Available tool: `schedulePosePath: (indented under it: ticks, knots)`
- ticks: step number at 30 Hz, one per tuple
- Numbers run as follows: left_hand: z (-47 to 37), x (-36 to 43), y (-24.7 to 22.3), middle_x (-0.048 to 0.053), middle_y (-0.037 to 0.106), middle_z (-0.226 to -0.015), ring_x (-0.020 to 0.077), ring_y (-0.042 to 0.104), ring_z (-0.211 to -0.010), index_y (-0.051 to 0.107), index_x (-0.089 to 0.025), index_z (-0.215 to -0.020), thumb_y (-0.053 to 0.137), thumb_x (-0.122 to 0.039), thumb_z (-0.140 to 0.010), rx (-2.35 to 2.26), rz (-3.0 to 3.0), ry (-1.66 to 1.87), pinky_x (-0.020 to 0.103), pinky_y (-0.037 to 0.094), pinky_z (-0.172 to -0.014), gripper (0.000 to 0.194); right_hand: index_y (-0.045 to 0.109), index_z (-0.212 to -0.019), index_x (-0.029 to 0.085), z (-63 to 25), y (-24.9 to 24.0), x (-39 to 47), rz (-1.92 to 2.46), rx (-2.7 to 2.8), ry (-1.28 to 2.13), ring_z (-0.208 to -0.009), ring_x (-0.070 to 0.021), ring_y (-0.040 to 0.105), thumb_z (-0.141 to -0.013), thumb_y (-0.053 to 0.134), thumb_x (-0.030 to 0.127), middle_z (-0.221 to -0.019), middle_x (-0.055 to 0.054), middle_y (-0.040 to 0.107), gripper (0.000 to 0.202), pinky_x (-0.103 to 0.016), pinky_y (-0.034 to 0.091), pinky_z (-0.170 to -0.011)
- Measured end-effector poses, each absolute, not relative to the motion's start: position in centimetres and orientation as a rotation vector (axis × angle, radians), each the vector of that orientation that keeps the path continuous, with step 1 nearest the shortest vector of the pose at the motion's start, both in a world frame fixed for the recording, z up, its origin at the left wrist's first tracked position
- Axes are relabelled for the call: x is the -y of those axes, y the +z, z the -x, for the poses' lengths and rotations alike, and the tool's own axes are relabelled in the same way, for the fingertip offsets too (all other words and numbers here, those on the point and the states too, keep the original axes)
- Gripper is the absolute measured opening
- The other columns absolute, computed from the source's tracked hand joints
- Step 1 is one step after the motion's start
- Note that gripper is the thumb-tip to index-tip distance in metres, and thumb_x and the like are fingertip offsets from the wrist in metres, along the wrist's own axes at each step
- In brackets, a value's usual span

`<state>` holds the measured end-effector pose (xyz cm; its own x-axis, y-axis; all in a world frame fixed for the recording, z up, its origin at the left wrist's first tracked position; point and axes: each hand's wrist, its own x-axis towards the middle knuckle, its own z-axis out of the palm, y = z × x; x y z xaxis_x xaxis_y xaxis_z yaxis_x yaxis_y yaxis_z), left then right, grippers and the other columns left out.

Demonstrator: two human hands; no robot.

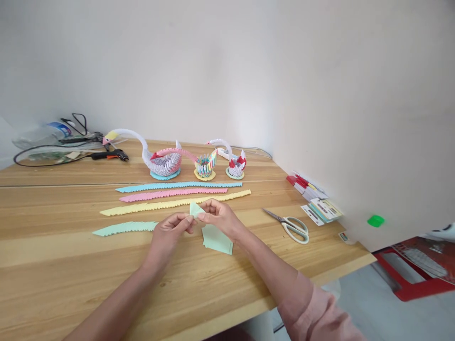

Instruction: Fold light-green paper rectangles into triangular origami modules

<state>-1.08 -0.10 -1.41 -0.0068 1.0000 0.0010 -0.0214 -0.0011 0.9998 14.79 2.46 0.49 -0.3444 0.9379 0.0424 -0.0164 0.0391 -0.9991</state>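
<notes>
Both my hands meet over the middle of the wooden table, pinching a small folded green paper [195,210] between them. My left hand [173,227] grips its lower left edge, and my right hand [219,215] has its right side. Below my right hand lie flat green paper sheets [217,239]. A chain of green folded pieces [124,228] ends beside my left hand. Behind it stretch a yellow chain [170,203], a pink chain [174,193] and a blue chain [177,186].
Three paper swans, one large [165,163], stand at the back. Scissors [293,227] lie to the right, near paper packs [322,210]. A glue gun [110,155], cables and a plastic bottle [42,135] sit at the back left.
</notes>
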Motion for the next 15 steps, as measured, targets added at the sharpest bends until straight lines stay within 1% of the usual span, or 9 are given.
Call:
schedulePosePath:
  ticks: [1, 3, 5, 7, 9, 12, 14, 15]
  knots:
    - [0.98, 0.2, -1.31, -0.001, 0.062, -0.061, 0.0143, 0.055, -0.065, 0.066, -0.019, -0.068, 0.064, -0.037, -0.072, -1.195, -1.219, 1.22, 0.024, 0.041, -0.065, 0.018, 0.057, -0.086, 0.018, -14.68, 0.52, -2.36, 0.967, 1.496, 1.428, -0.072, -0.0114, 0.058, -0.066, 0.07, 0.035, -0.08, 0.0, 0.062, 0.029, -0.025, 0.044, -0.069]
    - [0.74, 0.43, -1.04, -0.001, 0.061, -0.061, 0.0147, 0.055, -0.064, 0.066, -0.019, -0.069, 0.064, -0.036, -0.072, -1.181, -1.266, 1.213, 0.024, 0.042, -0.064, 0.018, 0.055, -0.079, 0.017, -14.44, 0.51, -2.19, 0.963, 1.532, 1.385, -0.069, -0.011, 0.055, -0.067, 0.069, 0.037, -0.075, 0.001, 0.06, 0.027, -0.024, 0.042, -0.066]
    - [0.48, 0.65, -0.74, 0.0, 0.061, -0.06, 0.0145, 0.054, -0.061, 0.067, -0.018, -0.068, 0.064, -0.036, -0.071, -1.18, -1.293, 1.21, 0.024, 0.042, -0.061, 0.018, 0.051, -0.067, 0.017, -14.27, 0.42, -2.11, 1.016, 1.557, 1.301, -0.062, -0.0095, 0.049, -0.067, 0.067, 0.04, -0.065, 0.003, 0.055, 0.028, -0.022, 0.039, -0.059]
    - [0.28, 0.82, -0.5, 0.0, 0.061, -0.06, 0.014, 0.053, -0.058, 0.066, -0.018, -0.065, 0.064, -0.036, -0.07, -1.182, -1.311, 1.21, 0.024, 0.042, -0.059, 0.019, 0.048, -0.062, 0.017, -14.22, 0.33, -2.12, 1.074, 1.57, 1.235, -0.056, -0.0081, 0.042, -0.068, 0.065, 0.043, -0.06, 0.005, 0.049, 0.032, -0.02, 0.034, -0.054]
    - [0.17, 0.95, -0.37, 0.0, 0.061, -0.059, 0.0141, 0.053, -0.058, 0.065, -0.018, -0.063, 0.063, -0.036, -0.07, -1.171, -1.332, 1.204, 0.024, 0.042, -0.059, 0.02, 0.047, -0.06, 0.017, -14.3, 0.34, -2.14, 1.09, 1.562, 1.227, -0.054, -0.0076, 0.038, -0.07, 0.063, 0.046, -0.058, 0.005, 0.043, 0.034, -0.02, 0.031, -0.051]
    - [0.14, 1.05, -0.41, 0.0, 0.061, -0.06, 0.0142, 0.054, -0.058, 0.063, -0.018, -0.063, 0.062, -0.036, -0.071, -1.145, -1.352, 1.187, 0.024, 0.043, -0.06, 0.02, 0.044, -0.058, 0.017, -14.57, 0.61, -2.14, 1.049, 1.549, 1.25, -0.053, -0.0079, 0.036, -0.076, 0.055, 0.048, -0.056, 0.005, 0.039, 0.038, -0.021, 0.031, -0.052]
    - [0.16, 1.04, -0.55, -0.001, 0.061, -0.06, 0.0132, 0.053, -0.057, 0.062, -0.018, -0.062, 0.062, -0.035, -0.072, -1.143, -1.347, 1.189, 0.023, 0.042, -0.059, 0.019, 0.045, -0.059, 0.017, -14.77, 0.81, -2.12, 1.028, 1.587, 1.238, -0.055, -0.0083, 0.037, -0.079, 0.05, 0.048, -0.057, 0.004, 0.04, 0.038, -0.021, 0.031, -0.054]
    - [0.17, 1.01, -0.64, -0.001, 0.061, -0.06, 0.0128, 0.053, -0.057, 0.062, -0.018, -0.062, 0.061, -0.034, -0.072, -1.143, -1.342, 1.188, 0.023, 0.042, -0.058, 0.019, 0.048, -0.062, 0.017, -14.85, 0.86, -2.11, 1.02, 1.618, 1.23, -0.056, -0.0084, 0.038, -0.079, 0.051, 0.048, -0.059, 0.004, 0.042, 0.036, -0.021, 0.032, -0.055]
